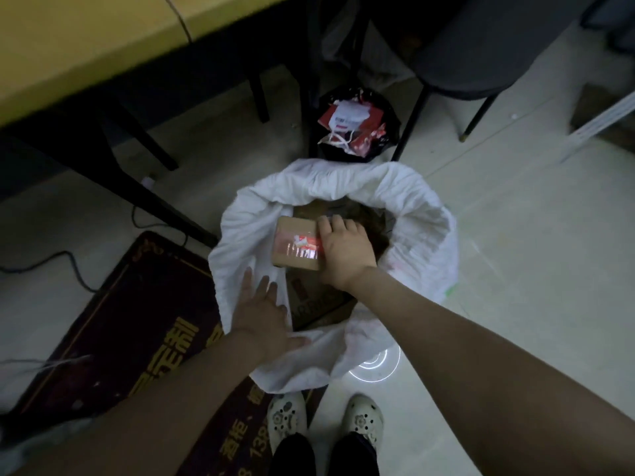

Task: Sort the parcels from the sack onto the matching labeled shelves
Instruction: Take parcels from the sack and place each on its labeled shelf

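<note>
My right grip (345,250) is clamped on a small cardboard parcel (295,245) with red tape, fingers curled over its 3 o'clock edge, in the mouth of the white sack (422,214) on the floor. My left grip (263,314) lies spread, fingers straight, pressing the sack's rim at 7 o'clock. A larger box (312,300) lies inside, under the parcel. A black bin bag (357,125) stands at the sack's 12 o'clock.

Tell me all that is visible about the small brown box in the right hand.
The small brown box looks like cardboard, flat and rectangular, with glossy clear tape and a red-and-white strip across its top. It sits tilted above the open mouth of the white sack. The right hand grips its right edge.
</note>
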